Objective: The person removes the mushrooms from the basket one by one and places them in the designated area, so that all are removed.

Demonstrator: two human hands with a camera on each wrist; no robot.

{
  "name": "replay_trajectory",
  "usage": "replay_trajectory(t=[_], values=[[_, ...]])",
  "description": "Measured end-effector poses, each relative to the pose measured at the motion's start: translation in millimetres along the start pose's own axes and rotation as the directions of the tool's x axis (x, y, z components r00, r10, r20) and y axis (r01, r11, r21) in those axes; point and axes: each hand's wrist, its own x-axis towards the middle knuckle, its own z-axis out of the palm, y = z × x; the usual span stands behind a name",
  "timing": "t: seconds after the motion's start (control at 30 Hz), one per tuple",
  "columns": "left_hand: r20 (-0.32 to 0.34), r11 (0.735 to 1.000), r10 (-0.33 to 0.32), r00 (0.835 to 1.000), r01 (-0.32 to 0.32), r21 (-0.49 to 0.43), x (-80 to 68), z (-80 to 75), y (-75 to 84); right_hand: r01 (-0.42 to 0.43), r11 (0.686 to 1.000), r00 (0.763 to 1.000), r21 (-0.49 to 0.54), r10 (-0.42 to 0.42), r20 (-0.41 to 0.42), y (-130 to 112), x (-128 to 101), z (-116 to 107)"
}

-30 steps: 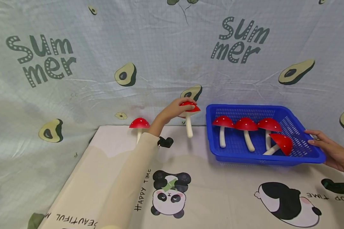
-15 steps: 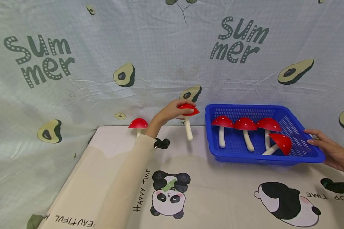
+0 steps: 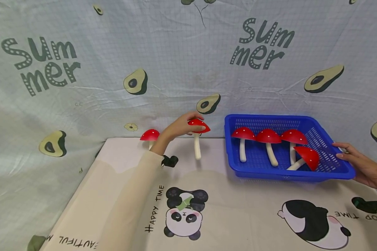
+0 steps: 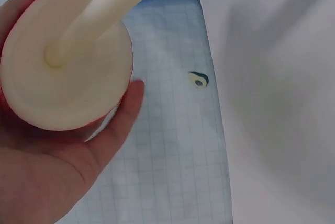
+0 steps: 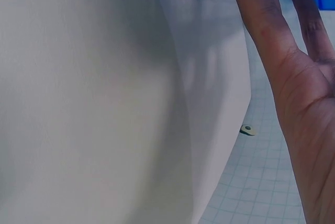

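Observation:
My left hand [image 3: 177, 126] grips a toy mushroom by its white-spotted red cap, and the pale stem [image 3: 197, 146] hangs down over the table. Fingers and thumb wrap the cap's edge in the left wrist view, where the mushroom's cream underside [image 4: 57, 98] faces the camera. A second mushroom [image 3: 149, 134] is behind my left wrist, its stem partly hidden by the arm. At the right, my right hand [image 3: 362, 165] holds the end rim of a blue plastic basket [image 3: 282, 173]. Several similar mushrooms [image 3: 268, 136] lie inside it.
The pale table covering [image 3: 238, 209] carries printed pandas and lettering. A patterned cloth [image 3: 176, 52] hangs behind the table and along its left side. Mesh walls surround the basket's contents.
My left hand has shifted left and slightly down with the mushroom, away from the basket. The right hand and the basket have stayed nearly in place.

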Motion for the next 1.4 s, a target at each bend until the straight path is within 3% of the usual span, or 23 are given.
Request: replay_trajectory(t=[0.17, 0.5, 0.97, 1.17, 1.4], values=[[-0.016, 0.998, -0.024, 1.0, 0.025, 0.064, -9.5, -7.4, -6.3, 0.0, 1.0, 1.0, -0.014, -0.001, -0.007, 0.2, -0.2, -0.4], [-0.001, 0.995, -0.044, 0.999, 0.044, 0.09, -24.4, -17.6, -19.0, -0.016, 0.993, 0.999, -0.118, 0.011, -0.04, 1.2, -0.7, 2.5], [-0.042, 0.989, -0.016, 0.999, 0.022, 0.145, -40.0, -24.7, -32.9, 0.0, 0.998, 1.0, -0.063, -0.002, -0.028, 2.2, 0.2, 1.8], [-0.024, 0.994, -0.029, 0.999, 0.032, 0.105, -42.8, -29.2, -35.5, -0.003, 0.997, 1.0, -0.075, 0.001, -0.026, 2.1, -0.1, 0.5], [0.027, 0.983, -0.021, 0.999, 0.016, 0.185, -39.0, -40.7, -41.1, 0.005, 0.996, 1.0, -0.091, -0.008, -0.024, 1.2, -0.3, -0.7]])
